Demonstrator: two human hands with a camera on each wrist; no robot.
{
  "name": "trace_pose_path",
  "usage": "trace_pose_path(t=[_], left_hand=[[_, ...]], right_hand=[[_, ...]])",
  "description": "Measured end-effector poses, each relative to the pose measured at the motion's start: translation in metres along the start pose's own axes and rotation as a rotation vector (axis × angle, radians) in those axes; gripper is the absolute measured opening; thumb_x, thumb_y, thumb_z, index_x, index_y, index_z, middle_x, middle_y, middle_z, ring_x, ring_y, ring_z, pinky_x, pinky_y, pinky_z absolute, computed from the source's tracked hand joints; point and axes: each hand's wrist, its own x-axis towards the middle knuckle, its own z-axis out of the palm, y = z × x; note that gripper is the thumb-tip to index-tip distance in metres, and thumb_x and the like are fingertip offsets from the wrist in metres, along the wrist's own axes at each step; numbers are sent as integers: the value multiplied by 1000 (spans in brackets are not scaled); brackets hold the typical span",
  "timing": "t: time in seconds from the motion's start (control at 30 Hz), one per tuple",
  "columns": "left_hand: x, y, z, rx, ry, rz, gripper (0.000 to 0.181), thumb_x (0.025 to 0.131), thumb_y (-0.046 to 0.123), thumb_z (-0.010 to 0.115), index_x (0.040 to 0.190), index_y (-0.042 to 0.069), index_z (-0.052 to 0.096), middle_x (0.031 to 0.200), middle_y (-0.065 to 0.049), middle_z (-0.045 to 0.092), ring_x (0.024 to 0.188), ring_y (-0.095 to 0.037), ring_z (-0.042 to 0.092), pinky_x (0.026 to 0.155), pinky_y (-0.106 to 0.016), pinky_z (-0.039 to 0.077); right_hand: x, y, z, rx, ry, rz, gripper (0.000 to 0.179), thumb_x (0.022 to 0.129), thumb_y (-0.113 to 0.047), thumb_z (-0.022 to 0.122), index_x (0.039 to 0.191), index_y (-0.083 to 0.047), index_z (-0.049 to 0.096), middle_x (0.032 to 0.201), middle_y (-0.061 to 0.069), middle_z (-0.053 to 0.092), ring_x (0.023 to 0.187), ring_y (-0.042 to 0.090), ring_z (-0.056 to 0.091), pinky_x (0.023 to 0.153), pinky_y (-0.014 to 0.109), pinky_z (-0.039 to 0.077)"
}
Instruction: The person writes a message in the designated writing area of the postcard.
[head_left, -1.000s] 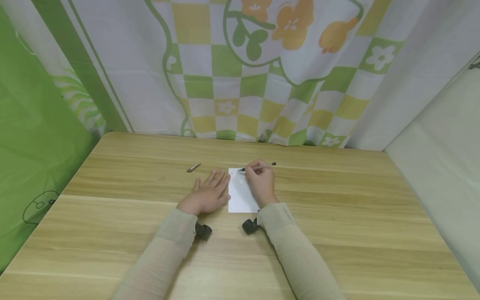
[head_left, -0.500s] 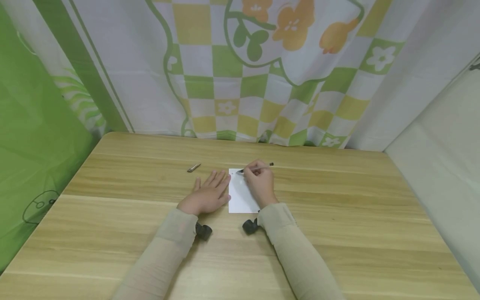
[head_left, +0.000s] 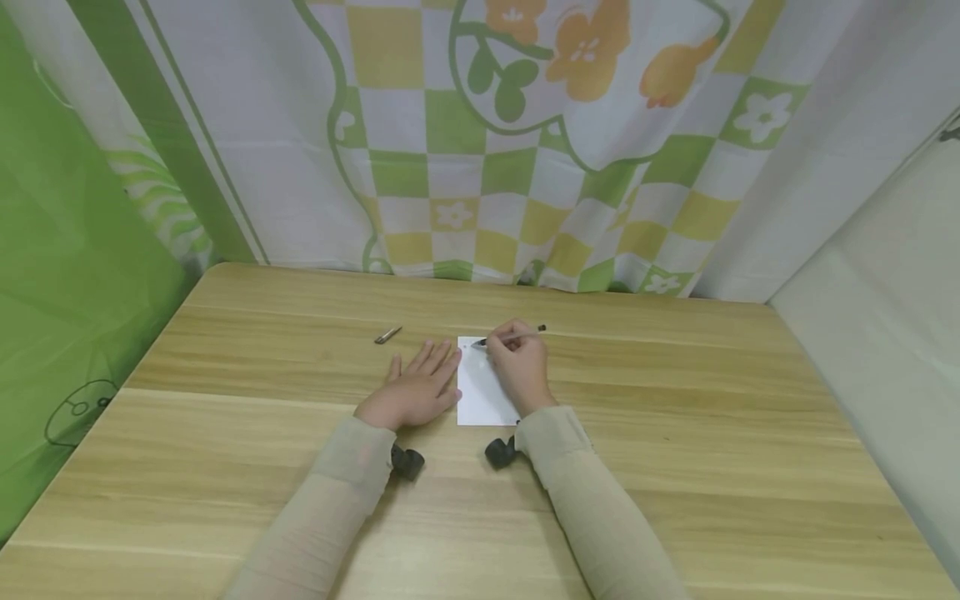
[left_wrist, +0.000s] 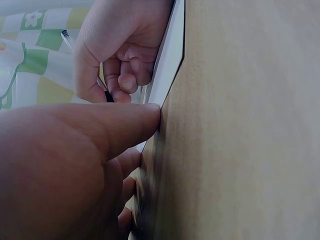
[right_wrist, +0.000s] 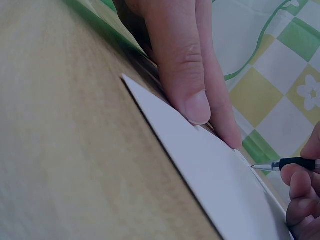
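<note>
A small white sheet of paper (head_left: 480, 387) lies on the wooden table, with a small dark mark near its upper left corner. My right hand (head_left: 520, 367) pinches a pen with a clear barrel and black grip (right_wrist: 295, 163), its tip at the upper part of the paper. The pen's back end (left_wrist: 65, 35) sticks out behind that hand. My left hand (head_left: 416, 393) lies flat with fingers spread, the thumb (right_wrist: 197, 107) and forefinger touching the paper's left edge. Beyond the left fingers lies a pen cap (head_left: 387, 335).
The wooden table (head_left: 697, 450) reaches back to a checked, flowered curtain (head_left: 480, 175). Green cloth (head_left: 75, 275) hangs at the left and a pale wall (head_left: 885, 275) stands at the right. A black wrist camera (head_left: 408, 462) is strapped under the left sleeve.
My right hand and the pen have shifted very slightly left, with the pen's back end tilting a little. My left hand, the paper and the pen cap stay in place.
</note>
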Motion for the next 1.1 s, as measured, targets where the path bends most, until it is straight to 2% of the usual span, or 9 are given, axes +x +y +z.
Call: trace_pose_path(t=[0.5, 1.1], left_hand=[[-3, 2, -2, -13, -1, 5, 69, 108, 48, 35, 164, 22, 5, 169, -1, -10, 154, -27, -15, 115, -67, -14], [0, 1, 0, -2, 7, 3, 69, 108, 48, 36, 164, 22, 6, 169, 0, -9, 154, -26, -15, 115, -67, -15]], right_hand=[[-1, -2, -1, 42, -6, -10, 9, 87, -10, 64, 81, -5, 68, 89, 6, 63, 69, 15, 56, 56, 20, 45], [-1, -2, -1, 10, -8, 6, 9, 89, -13, 65, 84, -7, 68, 89, 5, 64, 71, 16, 58, 59, 22, 48]])
